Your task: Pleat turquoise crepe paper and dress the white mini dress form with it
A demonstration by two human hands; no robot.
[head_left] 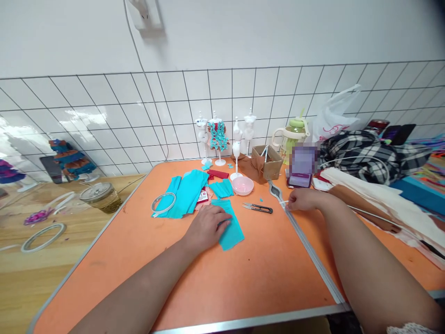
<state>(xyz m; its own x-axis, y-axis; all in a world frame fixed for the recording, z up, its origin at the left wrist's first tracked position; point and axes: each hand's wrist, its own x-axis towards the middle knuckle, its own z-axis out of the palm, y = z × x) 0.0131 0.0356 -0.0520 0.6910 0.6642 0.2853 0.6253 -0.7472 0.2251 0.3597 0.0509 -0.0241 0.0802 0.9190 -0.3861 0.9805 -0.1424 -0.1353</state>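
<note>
My left hand (206,228) lies on a strip of turquoise crepe paper (233,234), its fingers stretched out and the thumb near the paper's right part. Farther right, my right hand (305,200) has its fingertips pinched on a thin white strip (283,202), just above the seam in the orange table. Between the hands lie thread snips (257,208) with black handles. Behind my left hand are larger turquoise crepe paper sheets (189,192), with a roll of narrow tape (163,203) on them. A pink bowl (242,186) stands beyond the snips.
White miniature mannequins (237,139) stand by the tiled wall, one in a turquoise and red dress (218,135). A cardboard box (273,163), a drink bottle (296,134) and a phone (299,179) sit back right. Paper sheets (375,197) lie right; a lidded jar (100,197) stands left.
</note>
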